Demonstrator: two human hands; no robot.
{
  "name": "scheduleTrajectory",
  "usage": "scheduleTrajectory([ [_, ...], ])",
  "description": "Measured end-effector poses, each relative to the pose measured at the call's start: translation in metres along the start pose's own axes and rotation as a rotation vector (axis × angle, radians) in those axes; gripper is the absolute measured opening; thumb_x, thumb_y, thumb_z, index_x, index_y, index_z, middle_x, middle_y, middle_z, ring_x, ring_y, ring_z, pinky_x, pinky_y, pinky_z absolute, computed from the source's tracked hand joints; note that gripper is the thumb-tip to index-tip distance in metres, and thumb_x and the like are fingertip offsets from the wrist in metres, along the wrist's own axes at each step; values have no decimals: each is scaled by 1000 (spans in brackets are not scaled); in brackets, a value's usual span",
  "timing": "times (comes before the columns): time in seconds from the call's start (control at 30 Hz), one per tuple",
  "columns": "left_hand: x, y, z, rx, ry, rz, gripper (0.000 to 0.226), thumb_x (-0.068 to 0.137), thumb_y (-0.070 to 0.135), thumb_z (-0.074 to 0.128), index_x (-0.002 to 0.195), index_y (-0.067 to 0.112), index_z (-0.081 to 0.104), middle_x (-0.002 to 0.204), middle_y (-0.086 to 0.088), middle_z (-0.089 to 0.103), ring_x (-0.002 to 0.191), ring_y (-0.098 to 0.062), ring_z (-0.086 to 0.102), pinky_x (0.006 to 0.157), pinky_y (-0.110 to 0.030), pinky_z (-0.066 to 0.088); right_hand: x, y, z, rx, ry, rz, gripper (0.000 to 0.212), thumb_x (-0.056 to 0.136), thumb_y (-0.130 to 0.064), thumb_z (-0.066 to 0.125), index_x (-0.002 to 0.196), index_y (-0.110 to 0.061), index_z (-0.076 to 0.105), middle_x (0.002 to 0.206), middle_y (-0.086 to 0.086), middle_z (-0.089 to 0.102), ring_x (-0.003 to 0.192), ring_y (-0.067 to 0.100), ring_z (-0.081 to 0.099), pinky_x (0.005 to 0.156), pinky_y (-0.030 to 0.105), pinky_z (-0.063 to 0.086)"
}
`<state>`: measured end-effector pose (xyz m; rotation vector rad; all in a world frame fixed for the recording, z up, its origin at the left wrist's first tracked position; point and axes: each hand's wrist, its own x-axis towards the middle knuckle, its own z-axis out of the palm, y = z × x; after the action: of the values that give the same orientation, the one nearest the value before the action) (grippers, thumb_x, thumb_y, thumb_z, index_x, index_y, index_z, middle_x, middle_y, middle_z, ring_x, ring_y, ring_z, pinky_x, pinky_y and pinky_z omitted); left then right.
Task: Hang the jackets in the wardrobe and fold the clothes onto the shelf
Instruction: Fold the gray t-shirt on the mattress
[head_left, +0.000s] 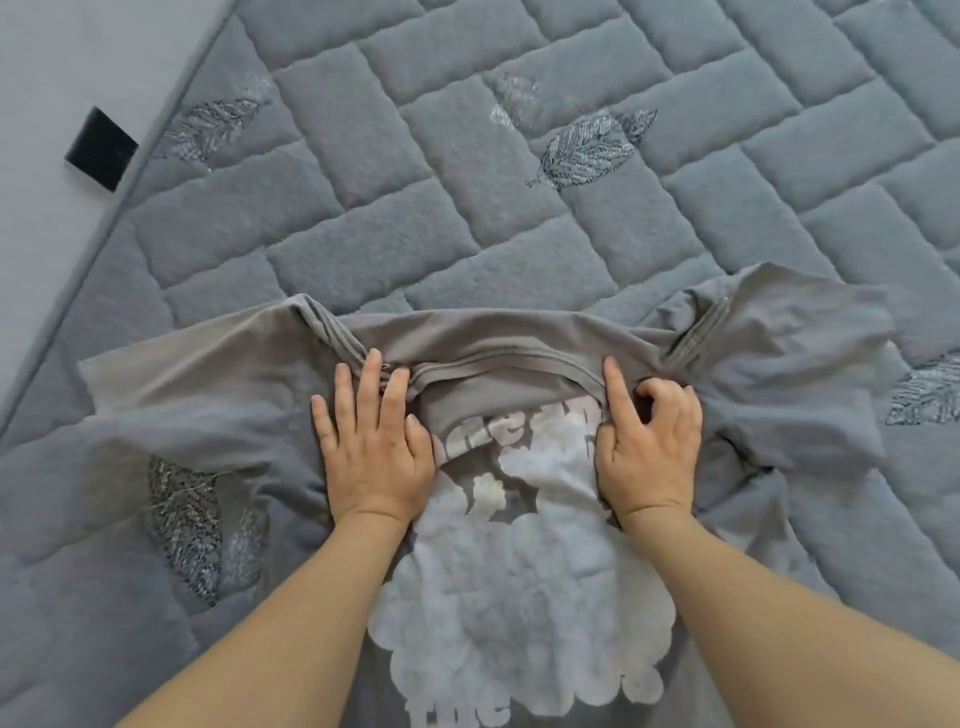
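We find the grey T-shirt (249, 395) spread print-up on the quilted bed cover (467, 182), presumably flattened for folding. At its collar (498, 364), our left hand (374, 447) presses flat beside it, fingers straight. Our right hand (649, 447) pinches cloth on the collar's other side, forefinger extended, remaining fingers curled.

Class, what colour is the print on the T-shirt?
White, on a grey T-shirt; the head view shows the print between both hands.
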<state>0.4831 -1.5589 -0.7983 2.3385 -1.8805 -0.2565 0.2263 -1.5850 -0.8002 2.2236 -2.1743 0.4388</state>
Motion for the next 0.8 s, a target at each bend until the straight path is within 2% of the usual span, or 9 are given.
scheduleTrajectory([
  [0.27,4,-2,-2,34,-29,24,57,89,34,36,144,20,45,160,-4,30,149,-33,20,120,-59,9,-2,3,11,17,75,29,51,90,-25,40,139,-17,56,112,20,52,112,32,43,116,55,23],
  [0.47,8,-8,-27,-140,-218,64,56,98,32,38,153,30,28,166,5,5,152,-22,-5,121,-48,-11,-2,-7,-8,-8,-37,65,54,92,-28,36,143,-17,50,120,21,49,118,35,43,119,53,16],
  [0.53,6,-22,-46,-294,-182,88,56,96,24,49,150,26,35,164,-1,15,150,-24,9,122,-46,2,-2,-17,-18,-39,-78,82,52,93,-26,40,143,-16,50,125,23,46,122,38,41,119,55,12],
  [0.57,3,-32,-58,-337,-75,55,55,92,18,53,146,21,42,159,-8,25,145,-29,22,120,-45,13,-2,-28,-23,-32,-75,66,49,92,-25,44,140,-14,54,127,23,46,124,40,41,118,56,12],
  [0.6,1,-44,-70,-347,70,-50,55,87,15,56,141,15,47,152,-12,35,138,-33,33,114,-45,23,0,-44,-28,-4,-52,22,44,91,-23,48,133,-12,60,128,24,48,123,41,43,117,56,14],
  [0.67,-1,-72,-87,-394,282,-492,56,82,17,60,137,13,49,144,-15,41,126,-37,41,102,-45,32,10,-86,-33,119,-14,-138,32,89,-17,54,115,-7,69,124,23,55,116,43,51,111,56,28],
  [0.73,-2,-105,-101,-658,265,-1070,63,82,27,63,140,15,42,145,-13,38,126,-37,42,103,-46,37,30,-142,-36,267,-82,-308,27,89,-9,54,109,-3,71,116,21,61,106,41,57,97,52,42],
  [0.77,-2,-120,-106,-873,216,-1299,67,80,31,66,140,16,40,144,-12,40,125,-35,46,104,-48,41,43,-172,-35,313,-153,-355,27,91,-8,52,111,-2,69,115,19,62,104,40,58,93,50,43],
  [0.8,-2,-133,-108,-1095,191,-1422,69,77,31,69,138,16,40,141,-11,44,120,-33,51,101,-49,45,57,-202,-33,319,-242,-383,30,93,-9,50,118,-3,66,118,17,62,107,39,57,94,48,42],
])
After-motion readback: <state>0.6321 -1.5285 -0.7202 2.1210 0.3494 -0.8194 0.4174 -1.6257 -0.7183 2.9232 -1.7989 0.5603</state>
